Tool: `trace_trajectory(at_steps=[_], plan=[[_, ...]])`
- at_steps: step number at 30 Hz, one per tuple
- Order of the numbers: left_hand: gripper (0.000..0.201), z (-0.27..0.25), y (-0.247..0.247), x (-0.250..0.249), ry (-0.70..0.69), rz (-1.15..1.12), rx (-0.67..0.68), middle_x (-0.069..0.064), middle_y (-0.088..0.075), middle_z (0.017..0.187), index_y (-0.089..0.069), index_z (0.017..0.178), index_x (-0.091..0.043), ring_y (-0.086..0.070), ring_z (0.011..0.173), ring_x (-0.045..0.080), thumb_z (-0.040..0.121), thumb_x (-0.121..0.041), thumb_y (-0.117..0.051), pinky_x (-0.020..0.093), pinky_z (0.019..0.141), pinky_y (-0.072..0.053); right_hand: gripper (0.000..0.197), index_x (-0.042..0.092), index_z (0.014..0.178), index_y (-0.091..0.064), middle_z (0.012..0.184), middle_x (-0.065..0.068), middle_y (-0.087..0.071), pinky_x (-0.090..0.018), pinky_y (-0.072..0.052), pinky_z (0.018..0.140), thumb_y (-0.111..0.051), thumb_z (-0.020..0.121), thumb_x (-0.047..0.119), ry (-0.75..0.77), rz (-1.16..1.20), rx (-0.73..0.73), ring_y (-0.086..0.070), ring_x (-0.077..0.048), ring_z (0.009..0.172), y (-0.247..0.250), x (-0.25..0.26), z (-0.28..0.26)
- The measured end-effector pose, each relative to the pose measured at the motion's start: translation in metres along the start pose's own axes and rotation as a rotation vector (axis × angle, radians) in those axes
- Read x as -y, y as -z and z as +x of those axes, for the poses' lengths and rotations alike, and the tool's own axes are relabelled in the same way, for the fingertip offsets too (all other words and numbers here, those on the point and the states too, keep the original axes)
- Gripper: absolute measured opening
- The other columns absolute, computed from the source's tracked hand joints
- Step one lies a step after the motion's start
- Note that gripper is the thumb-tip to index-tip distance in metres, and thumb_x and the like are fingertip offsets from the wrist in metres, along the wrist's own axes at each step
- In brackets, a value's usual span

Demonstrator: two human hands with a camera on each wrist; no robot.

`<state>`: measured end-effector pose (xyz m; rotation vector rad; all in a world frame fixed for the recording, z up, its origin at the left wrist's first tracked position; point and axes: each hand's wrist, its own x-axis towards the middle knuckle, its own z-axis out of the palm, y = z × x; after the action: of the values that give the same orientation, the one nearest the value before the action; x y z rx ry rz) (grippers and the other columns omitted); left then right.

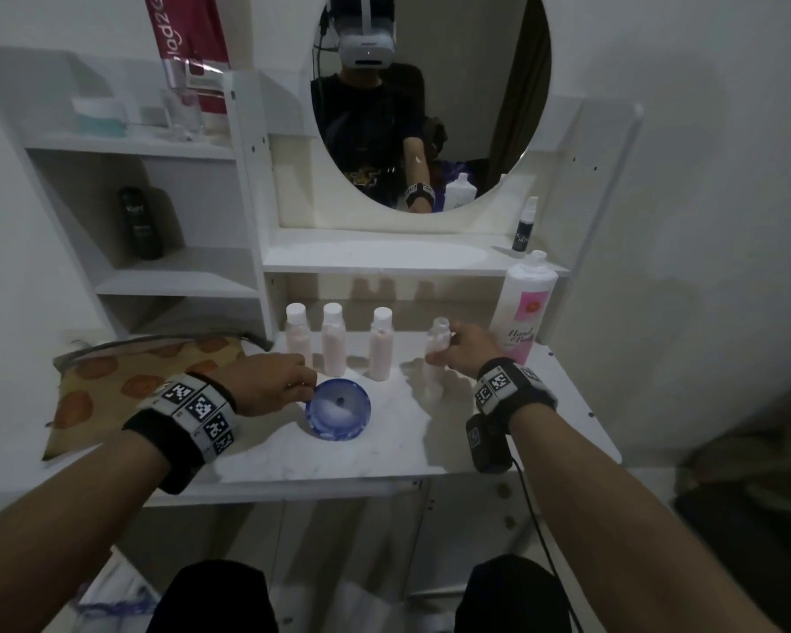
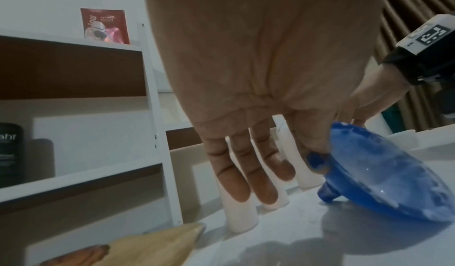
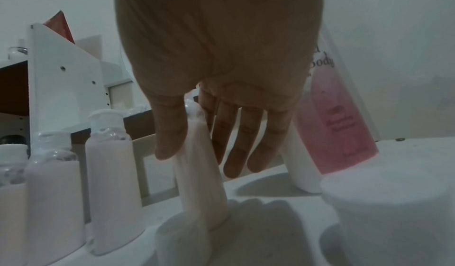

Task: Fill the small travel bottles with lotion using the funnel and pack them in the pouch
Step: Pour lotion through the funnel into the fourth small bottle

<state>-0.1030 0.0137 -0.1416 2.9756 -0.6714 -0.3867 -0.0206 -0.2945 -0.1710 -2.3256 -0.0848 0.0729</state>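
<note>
In the head view, the left grip (image 1: 270, 381) is pinched on the far rim of the blue funnel (image 1: 338, 409), which sits on the tabletop (image 1: 544, 404) smeared white inside, while the right grip (image 1: 464, 347) is closed around the neck of an uncapped travel bottle (image 1: 434, 354) at the right end of a row; three capped bottles (image 1: 334, 340) filled with pale pink lotion are stood to its left, the large lotion bottle (image 1: 524, 308) just behind and to the right, and the patterned pouch (image 1: 124, 381) lies flat at the left edge. In the left wrist view, the funnel (image 2: 384, 176) is seen tilted on its spout and rim, held by thumb and forefinger only, the other fingers (image 2: 236, 173) hanging straight; residue could be dripped onto the tabletop if it is lifted at that slant. In the right wrist view, the open bottle (image 3: 199, 165) is seen pinched between thumb (image 3: 169, 132) and fingers, and looks tilted; being uncapped, it could be spilled if tipped further or squeezed. A loose white cap (image 3: 182, 237) lies just in front of it and could be knocked off, and the close-set capped bottles (image 3: 113, 182) could be toppled by a careless sweep of the wrist.
</note>
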Motion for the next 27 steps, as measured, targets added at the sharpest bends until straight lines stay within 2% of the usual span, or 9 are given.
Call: trace_trajectory(at_steps=[4,6,9,12,15,17,20,24,27], plan=[[0.028,-0.005,0.013,-0.015,0.110,0.097,-0.105,-0.004,-0.056,0.110,-0.059,0.110,-0.021,-0.057,0.096,0.018,0.095,-0.042,-0.048,0.032,0.082,-0.046,0.029,0.017,0.101,-0.069,0.088,-0.005,-0.072,-0.028,-0.052,0.068,-0.079,0.074,0.022,0.003,-0.018,-0.007,-0.069,-0.023,0.080,0.001,0.001,-0.001],[0.030,-0.005,0.024,-0.036,0.088,0.121,-0.233,-0.003,-0.055,0.115,-0.056,0.116,-0.021,-0.057,0.099,0.021,0.094,-0.040,-0.050,0.034,0.081,-0.047,0.031,0.015,0.102,-0.070,0.090,-0.006,-0.073,-0.032,-0.054,0.072,-0.080,0.074,0.022,0.010,-0.018,-0.004,-0.069,-0.023,0.082,0.001,0.001,0.000],[0.023,0.012,0.029,-0.081,0.015,0.036,-0.334,0.000,-0.060,0.111,-0.059,0.109,-0.019,-0.059,0.097,0.024,0.093,-0.033,-0.051,0.036,0.080,-0.046,0.033,0.014,0.103,-0.070,0.091,-0.006,-0.073,-0.035,-0.054,0.073,-0.081,0.073,0.022,0.010,-0.014,-0.001,-0.068,-0.023,0.080,0.002,0.001,0.000],[0.030,0.045,0.015,-0.124,-0.011,0.004,-0.256,0.006,-0.058,0.114,-0.059,0.116,-0.015,-0.059,0.103,0.027,0.091,-0.031,-0.053,0.039,0.084,-0.047,0.025,0.012,0.097,-0.070,0.080,-0.003,-0.069,-0.025,-0.047,0.063,-0.080,0.074,0.018,0.017,-0.012,-0.008,-0.063,-0.017,0.069,0.002,0.001,-0.001],[0.042,0.079,-0.002,-0.150,-0.009,-0.019,-0.165,0.006,-0.054,0.122,-0.050,0.133,-0.019,-0.056,0.109,0.026,0.092,-0.025,-0.055,0.033,0.085,-0.044,0.026,0.013,0.098,-0.070,0.079,0.000,-0.069,-0.025,-0.047,0.064,-0.080,0.075,0.017,0.022,-0.029,-0.029,-0.064,-0.018,0.072,0.004,-0.001,-0.002],[0.040,0.097,-0.009,-0.157,-0.007,-0.008,-0.152,0.007,-0.058,0.124,-0.054,0.130,-0.018,-0.058,0.108,0.024,0.090,-0.021,-0.056,0.033,0.089,-0.048,0.026,0.013,0.098,-0.069,0.079,0.001,-0.068,-0.024,-0.045,0.062,-0.080,0.076,0.019,0.025,-0.025,-0.028,-0.063,-0.016,0.072,0.005,-0.001,-0.003],[0.031,0.111,-0.019,-0.159,0.025,0.028,-0.094,0.007,-0.061,0.120,-0.063,0.120,-0.016,-0.060,0.105,0.025,0.090,-0.020,-0.056,0.032,0.085,-0.047,0.026,0.015,0.098,-0.068,0.075,0.004,-0.065,-0.021,-0.041,0.059,-0.080,0.075,0.017,0.024,-0.012,-0.019,-0.061,-0.014,0.071,0.006,-0.003,-0.005],[0.024,0.112,-0.024,-0.162,0.027,0.054,-0.093,0.011,-0.061,0.115,-0.067,0.110,-0.012,-0.060,0.103,0.027,0.088,-0.009,-0.059,0.032,0.085,-0.047,0.029,0.016,0.102,-0.070,0.083,0.001,-0.068,-0.024,-0.043,0.068,-0.080,0.075,0.018,0.028,-0.008,-0.022,-0.061,-0.015,0.074,0.006,-0.003,-0.004],[0.025,0.105,-0.016,-0.158,0.029,0.043,-0.073,0.010,-0.063,0.112,-0.066,0.110,-0.011,-0.061,0.102,0.026,0.086,-0.009,-0.061,0.033,0.088,-0.050,0.028,0.015,0.102,-0.070,0.084,-0.001,-0.069,-0.024,-0.043,0.067,-0.079,0.076,0.018,0.040,-0.019,-0.024,-0.063,-0.017,0.076,0.006,-0.004,-0.004]])
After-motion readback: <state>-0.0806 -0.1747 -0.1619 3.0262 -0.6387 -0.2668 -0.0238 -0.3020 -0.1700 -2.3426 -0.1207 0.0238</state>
